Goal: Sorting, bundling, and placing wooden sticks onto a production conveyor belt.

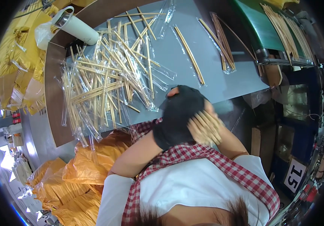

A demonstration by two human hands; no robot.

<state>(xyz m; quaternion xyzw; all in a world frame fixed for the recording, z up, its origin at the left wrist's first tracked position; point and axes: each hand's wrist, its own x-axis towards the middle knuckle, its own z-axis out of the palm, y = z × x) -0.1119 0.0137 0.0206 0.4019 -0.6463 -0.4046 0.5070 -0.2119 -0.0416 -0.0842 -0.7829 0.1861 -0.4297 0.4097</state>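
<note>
Head view. Landmark: the pile of wrapped sticks (98,92) on the grey table (241,84). The pile consists of pale, slender sticks in clear sleeves, lying crosswise over one another.

Hands: the left hand (181,113), in a black fingerless glove, and the right hand (210,108) are together, to the right of the pile and nearer the wearer. A bundle of pale sticks (204,128) is located between them, ends facing the camera. The bundle is blurred and the fingers are largely hidden; how far each hand closes on it cannot be told.

Surrounding items, relative to the pile:
- White flask (78,29): at the far left edge, tilted, with a loop handle.
- Wrapped pair of pale sticks (189,55): to the right, well apart.
- Dark brown sticks (224,41): farther right, beside a paler stick.
- Green surface (254,24): at the far right, bearing loose pale sticks (280,32).
- Orange bags (90,165): on the wearer's side.
- Yellow bags (15,52): to the left, outside the brown table wall (54,113).
</note>
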